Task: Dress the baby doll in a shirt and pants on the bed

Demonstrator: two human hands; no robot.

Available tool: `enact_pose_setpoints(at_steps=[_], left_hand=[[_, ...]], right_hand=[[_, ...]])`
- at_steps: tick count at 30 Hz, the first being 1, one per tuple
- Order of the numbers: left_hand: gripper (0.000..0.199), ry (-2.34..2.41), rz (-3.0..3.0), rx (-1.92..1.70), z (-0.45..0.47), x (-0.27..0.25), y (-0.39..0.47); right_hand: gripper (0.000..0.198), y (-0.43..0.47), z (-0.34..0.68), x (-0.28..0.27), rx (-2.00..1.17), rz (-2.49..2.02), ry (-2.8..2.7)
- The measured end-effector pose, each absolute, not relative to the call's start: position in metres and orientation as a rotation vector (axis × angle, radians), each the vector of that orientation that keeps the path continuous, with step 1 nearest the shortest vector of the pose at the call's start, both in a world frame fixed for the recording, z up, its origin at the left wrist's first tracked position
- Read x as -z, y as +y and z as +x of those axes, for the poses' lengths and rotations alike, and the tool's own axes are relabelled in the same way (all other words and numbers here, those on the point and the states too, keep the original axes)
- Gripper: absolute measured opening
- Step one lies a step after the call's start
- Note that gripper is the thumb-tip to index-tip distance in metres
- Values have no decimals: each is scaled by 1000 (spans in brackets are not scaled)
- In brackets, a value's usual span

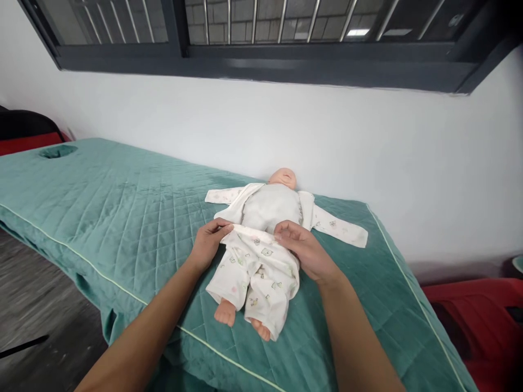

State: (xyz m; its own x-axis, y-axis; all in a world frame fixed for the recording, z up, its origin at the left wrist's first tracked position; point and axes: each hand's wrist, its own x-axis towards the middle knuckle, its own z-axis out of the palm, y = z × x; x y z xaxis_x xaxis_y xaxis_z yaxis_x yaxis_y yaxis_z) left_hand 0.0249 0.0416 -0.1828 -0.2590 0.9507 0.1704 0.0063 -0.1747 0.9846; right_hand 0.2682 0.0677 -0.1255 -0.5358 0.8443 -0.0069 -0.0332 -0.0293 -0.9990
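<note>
Printed trousers (pixel 266 264), on the doll (pixel 272 207) between left hand (pixel 207 241) and right hand (pixel 309 253), pinched at the waistband (pixel 254 232) by thumb and fingers of each, presumably to keep that edge level and spread sideways.

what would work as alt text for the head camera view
A person's left hand and right hand hold the waistband of white printed cloth trousers on a grey-bodied baby doll. The doll lies on a green quilted cover, its long-sleeved white printed top open.
</note>
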Motion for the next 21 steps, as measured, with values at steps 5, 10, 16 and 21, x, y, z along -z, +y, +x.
enact_pose_setpoints(at_steps=[5,10,16,21], left_hand=[[20,1343,1085,-1584,24,187,46],[19,1452,1235,-1506,25,187,47],[20,1541,1566,-1411,30,190,48],[26,1568,1729,-1194,31,187,49]], right_hand=[[23,75,290,124,-1532,-1010,-1410],[29,82,298,132,-1420,-1057,-1345],[36,82,300,132,-1277,-1262,-1710],[34,77,315,130,-1409,-1207,-1844]])
